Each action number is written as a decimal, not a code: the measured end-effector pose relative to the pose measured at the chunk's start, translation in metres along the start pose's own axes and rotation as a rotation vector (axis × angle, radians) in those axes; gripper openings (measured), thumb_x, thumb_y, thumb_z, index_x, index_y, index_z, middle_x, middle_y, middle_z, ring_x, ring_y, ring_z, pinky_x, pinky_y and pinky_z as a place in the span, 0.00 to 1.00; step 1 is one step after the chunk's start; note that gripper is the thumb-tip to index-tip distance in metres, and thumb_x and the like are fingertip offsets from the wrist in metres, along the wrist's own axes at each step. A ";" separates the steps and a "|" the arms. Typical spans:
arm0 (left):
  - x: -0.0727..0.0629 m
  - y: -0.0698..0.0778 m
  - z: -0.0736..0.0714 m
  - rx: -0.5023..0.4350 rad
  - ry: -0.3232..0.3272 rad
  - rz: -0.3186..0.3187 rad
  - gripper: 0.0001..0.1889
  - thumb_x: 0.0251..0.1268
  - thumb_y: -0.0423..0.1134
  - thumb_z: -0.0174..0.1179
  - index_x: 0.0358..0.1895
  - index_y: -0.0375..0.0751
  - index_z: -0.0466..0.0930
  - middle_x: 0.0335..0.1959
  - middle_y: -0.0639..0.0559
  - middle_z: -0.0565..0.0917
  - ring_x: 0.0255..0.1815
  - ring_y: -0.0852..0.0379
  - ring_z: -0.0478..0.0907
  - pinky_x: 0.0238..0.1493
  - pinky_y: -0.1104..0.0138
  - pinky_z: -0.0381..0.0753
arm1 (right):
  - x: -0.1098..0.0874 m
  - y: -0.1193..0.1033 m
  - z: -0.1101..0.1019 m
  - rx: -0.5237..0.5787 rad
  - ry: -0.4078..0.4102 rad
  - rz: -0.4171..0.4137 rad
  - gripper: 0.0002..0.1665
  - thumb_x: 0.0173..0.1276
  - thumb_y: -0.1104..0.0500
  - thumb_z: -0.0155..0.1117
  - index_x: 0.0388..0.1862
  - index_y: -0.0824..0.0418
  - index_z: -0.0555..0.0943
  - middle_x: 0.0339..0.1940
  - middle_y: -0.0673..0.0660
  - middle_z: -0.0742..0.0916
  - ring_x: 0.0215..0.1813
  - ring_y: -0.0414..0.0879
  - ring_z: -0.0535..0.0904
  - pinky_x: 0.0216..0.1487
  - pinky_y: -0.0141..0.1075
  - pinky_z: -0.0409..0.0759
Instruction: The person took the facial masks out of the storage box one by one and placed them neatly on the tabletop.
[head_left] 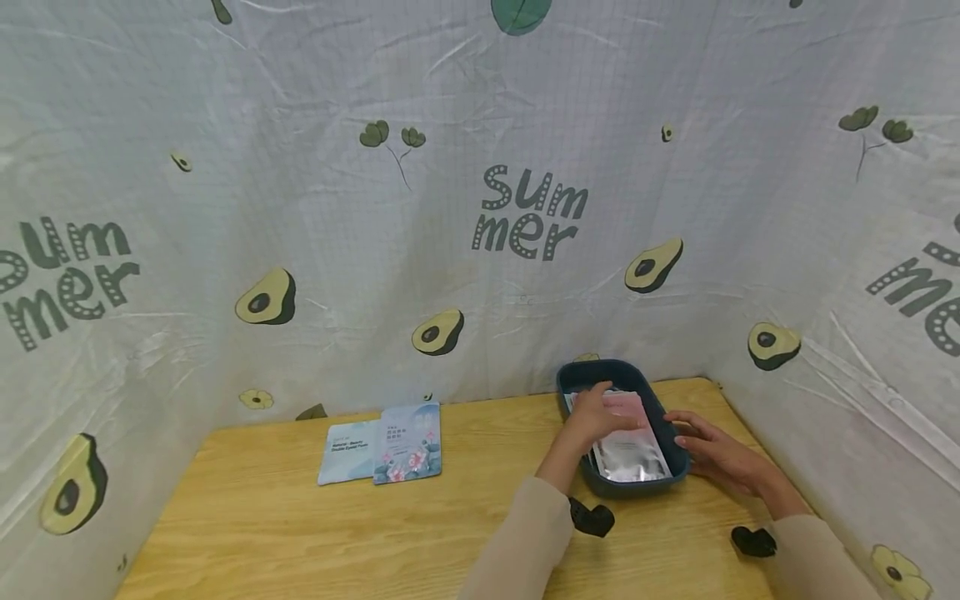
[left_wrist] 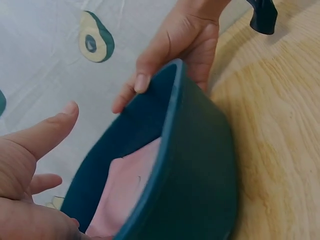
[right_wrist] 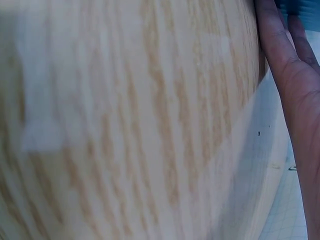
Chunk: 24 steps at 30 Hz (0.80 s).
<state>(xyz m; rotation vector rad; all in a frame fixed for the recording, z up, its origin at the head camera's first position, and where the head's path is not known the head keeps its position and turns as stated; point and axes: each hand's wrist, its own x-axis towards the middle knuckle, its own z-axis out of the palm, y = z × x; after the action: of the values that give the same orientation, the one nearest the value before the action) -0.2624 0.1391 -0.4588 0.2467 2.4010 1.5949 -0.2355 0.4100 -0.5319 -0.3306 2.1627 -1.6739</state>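
Observation:
A dark blue-green plastic bin (head_left: 678, 462) stands on the wooden table, holding several flat packets. On top in it are a pink-and-silver sachet (head_left: 633, 458) and white-edged packets partly beneath. My left hand (head_left: 592, 417) reaches over the bin's left rim, thumb apart from the fingers; its lower fingertips are hidden at the packets in the left wrist view, where the sachet's pink part (left_wrist: 127, 182) shows. My right hand (head_left: 723, 458) rests at the bin's right side, digits touching the rim; in the right wrist view its fingers (right_wrist: 277, 37) lie fairly straight near the bin wall.
On the table's left, a pale blue packet (head_left: 348, 450) and a floral blue packet (head_left: 408, 442) lie overlapping. A white printed sheet (head_left: 337, 250) hangs behind the table and along both sides. Dark straps (head_left: 592, 518) sit at the wrists.

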 end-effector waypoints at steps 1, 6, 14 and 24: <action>-0.001 0.001 -0.001 -0.019 -0.004 0.007 0.41 0.55 0.41 0.77 0.74 0.44 0.70 0.74 0.40 0.68 0.73 0.41 0.65 0.68 0.46 0.71 | -0.001 0.000 0.000 0.010 -0.007 -0.005 0.29 0.84 0.55 0.49 0.78 0.59 0.56 0.77 0.67 0.58 0.68 0.43 0.70 0.62 0.48 0.79; -0.004 0.003 -0.007 -0.122 -0.019 0.042 0.31 0.56 0.38 0.77 0.64 0.36 0.78 0.66 0.39 0.76 0.64 0.43 0.75 0.60 0.51 0.79 | -0.001 0.000 -0.001 0.046 -0.035 -0.027 0.28 0.84 0.57 0.47 0.78 0.58 0.56 0.69 0.52 0.65 0.62 0.36 0.75 0.60 0.39 0.78; -0.009 -0.007 -0.010 -0.068 -0.157 0.104 0.23 0.59 0.37 0.75 0.56 0.31 0.84 0.55 0.44 0.85 0.50 0.53 0.82 0.51 0.60 0.84 | -0.001 0.001 -0.002 0.063 -0.047 -0.022 0.27 0.85 0.58 0.46 0.78 0.57 0.56 0.70 0.58 0.65 0.63 0.41 0.76 0.60 0.39 0.79; -0.008 -0.017 -0.005 -0.174 -0.132 0.124 0.28 0.60 0.24 0.70 0.66 0.32 0.78 0.63 0.42 0.80 0.35 0.51 0.87 0.36 0.60 0.88 | -0.002 -0.001 0.001 0.069 -0.047 -0.011 0.27 0.85 0.56 0.46 0.78 0.56 0.56 0.69 0.54 0.67 0.62 0.43 0.76 0.59 0.41 0.79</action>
<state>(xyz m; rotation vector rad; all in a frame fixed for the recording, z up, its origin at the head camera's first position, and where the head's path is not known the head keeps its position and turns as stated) -0.2566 0.1261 -0.4724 0.4598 2.1719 1.7703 -0.2335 0.4091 -0.5311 -0.3593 2.0681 -1.7242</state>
